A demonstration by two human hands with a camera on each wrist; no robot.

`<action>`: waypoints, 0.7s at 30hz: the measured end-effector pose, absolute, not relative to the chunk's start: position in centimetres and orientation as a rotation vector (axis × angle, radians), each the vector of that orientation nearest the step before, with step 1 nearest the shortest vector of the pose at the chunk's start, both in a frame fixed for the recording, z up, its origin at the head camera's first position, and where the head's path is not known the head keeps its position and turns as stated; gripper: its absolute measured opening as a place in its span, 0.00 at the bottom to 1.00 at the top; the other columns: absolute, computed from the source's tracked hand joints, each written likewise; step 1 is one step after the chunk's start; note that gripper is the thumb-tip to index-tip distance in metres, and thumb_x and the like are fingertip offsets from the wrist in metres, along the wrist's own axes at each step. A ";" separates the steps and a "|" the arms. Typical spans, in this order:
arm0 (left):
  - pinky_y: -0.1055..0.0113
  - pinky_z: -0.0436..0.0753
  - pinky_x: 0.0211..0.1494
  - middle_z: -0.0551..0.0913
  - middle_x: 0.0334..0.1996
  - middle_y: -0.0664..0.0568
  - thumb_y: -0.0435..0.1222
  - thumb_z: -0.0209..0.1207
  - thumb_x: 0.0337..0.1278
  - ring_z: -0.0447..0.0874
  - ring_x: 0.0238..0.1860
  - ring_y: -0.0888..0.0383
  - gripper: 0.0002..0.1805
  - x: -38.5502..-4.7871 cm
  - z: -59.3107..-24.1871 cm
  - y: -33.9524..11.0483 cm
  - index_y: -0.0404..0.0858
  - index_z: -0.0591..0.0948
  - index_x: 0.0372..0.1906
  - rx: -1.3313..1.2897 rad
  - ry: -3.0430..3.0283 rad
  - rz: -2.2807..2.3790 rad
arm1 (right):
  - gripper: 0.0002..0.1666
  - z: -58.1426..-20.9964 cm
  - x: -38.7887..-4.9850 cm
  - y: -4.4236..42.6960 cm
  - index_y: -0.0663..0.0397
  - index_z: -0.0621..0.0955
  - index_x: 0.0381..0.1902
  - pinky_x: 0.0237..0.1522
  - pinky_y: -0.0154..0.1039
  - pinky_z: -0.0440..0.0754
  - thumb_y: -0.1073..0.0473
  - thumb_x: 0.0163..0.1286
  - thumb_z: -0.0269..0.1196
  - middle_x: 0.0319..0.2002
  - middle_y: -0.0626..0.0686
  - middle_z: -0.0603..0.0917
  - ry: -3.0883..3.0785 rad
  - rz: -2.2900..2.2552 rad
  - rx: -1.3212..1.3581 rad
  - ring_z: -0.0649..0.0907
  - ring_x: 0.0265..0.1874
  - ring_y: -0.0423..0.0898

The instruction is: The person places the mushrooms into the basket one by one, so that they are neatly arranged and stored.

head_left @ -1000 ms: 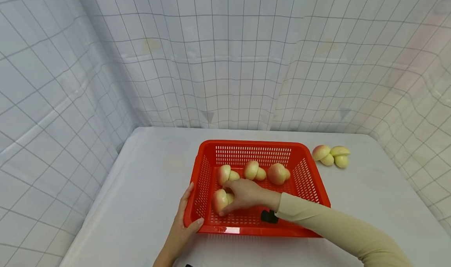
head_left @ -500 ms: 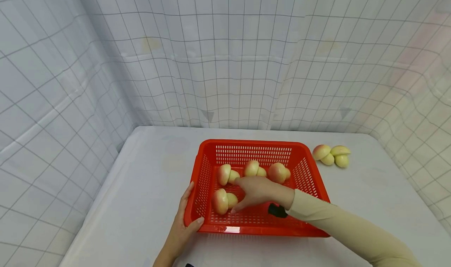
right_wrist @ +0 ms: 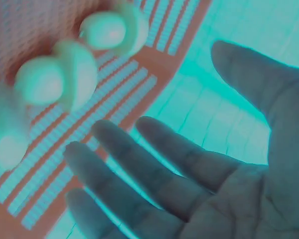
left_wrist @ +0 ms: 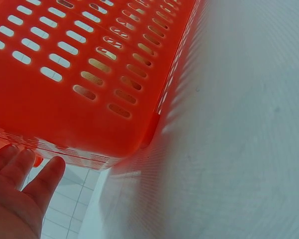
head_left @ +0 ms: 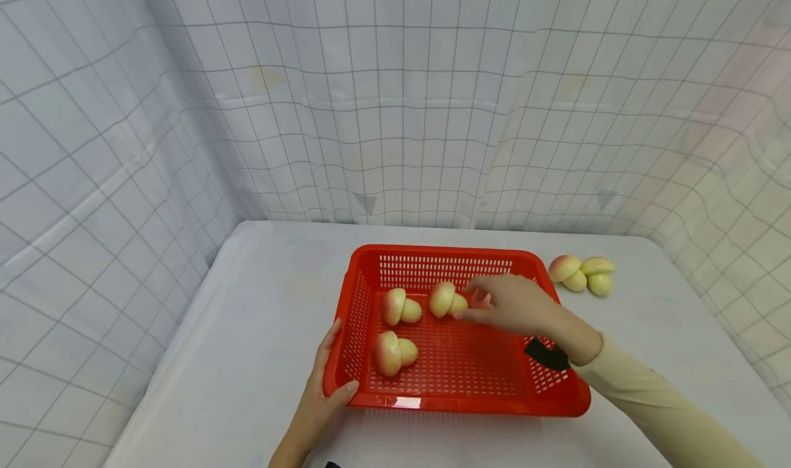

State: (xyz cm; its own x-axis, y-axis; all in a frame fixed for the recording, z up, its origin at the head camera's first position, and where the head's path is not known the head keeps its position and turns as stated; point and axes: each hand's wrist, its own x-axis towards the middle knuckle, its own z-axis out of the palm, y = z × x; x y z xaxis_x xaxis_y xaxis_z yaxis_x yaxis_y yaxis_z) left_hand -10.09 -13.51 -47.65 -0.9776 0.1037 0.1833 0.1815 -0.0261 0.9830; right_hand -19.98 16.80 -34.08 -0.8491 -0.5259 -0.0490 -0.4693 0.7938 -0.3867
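A red slotted basket (head_left: 432, 405) holds several mushroom-shaped pieces with pink-and-yellow caps and pale yellow stems: one at the front left (head_left: 387, 353), one at the back left (head_left: 393, 307), one at back centre (head_left: 441, 299). Over the back right of the basket my right hand (head_left: 516, 303) hovers with fingers apart and nothing held, largely hiding another piece. The right wrist view shows that hand (right_wrist: 204, 184) spread. My left hand (head_left: 315, 403) rests at the basket's front-left corner, thumb on the rim and extended fingers along the left side; the left wrist view shows it (left_wrist: 20, 189) too.
Two similar pieces lie side by side on the white-covered table (head_left: 259, 331), to the right of the basket's back corner: a pink-capped one (head_left: 564, 267) and a yellow-capped one (head_left: 597, 265). White gridded sheets (head_left: 426, 111) hang behind and at both sides.
My right hand let go of the front-left piece, which stays in place, then moved right and back over the basket. My left hand stays at the corner.
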 end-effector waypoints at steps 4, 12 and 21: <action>0.59 0.78 0.50 0.52 0.72 0.50 0.29 0.56 0.54 0.63 0.61 0.39 0.44 -10.1 -47.7 -13.5 0.52 0.52 0.74 -0.319 -2.153 -2.186 | 0.21 -33.3 -20.2 19.8 0.46 0.82 0.41 0.32 0.39 0.75 0.38 0.61 0.63 0.32 0.43 0.81 2.901 -0.729 -0.665 0.78 0.30 0.41; 0.59 0.78 0.50 0.52 0.72 0.50 0.30 0.56 0.54 0.61 0.62 0.40 0.44 -10.2 -47.7 -13.5 0.53 0.52 0.74 -0.309 -2.152 -2.194 | 0.33 -33.8 -21.6 25.9 0.62 0.77 0.54 0.34 0.48 0.79 0.38 0.67 0.57 0.42 0.60 0.82 3.096 -0.927 -0.348 0.80 0.41 0.55; 0.58 0.78 0.51 0.51 0.72 0.50 0.30 0.56 0.54 0.61 0.62 0.39 0.44 -10.3 -47.7 -13.6 0.52 0.50 0.75 -0.343 -2.155 -2.183 | 0.38 -36.6 -23.0 31.0 0.69 0.71 0.58 0.36 0.53 0.77 0.39 0.69 0.54 0.49 0.68 0.78 3.192 -1.039 -0.116 0.77 0.46 0.63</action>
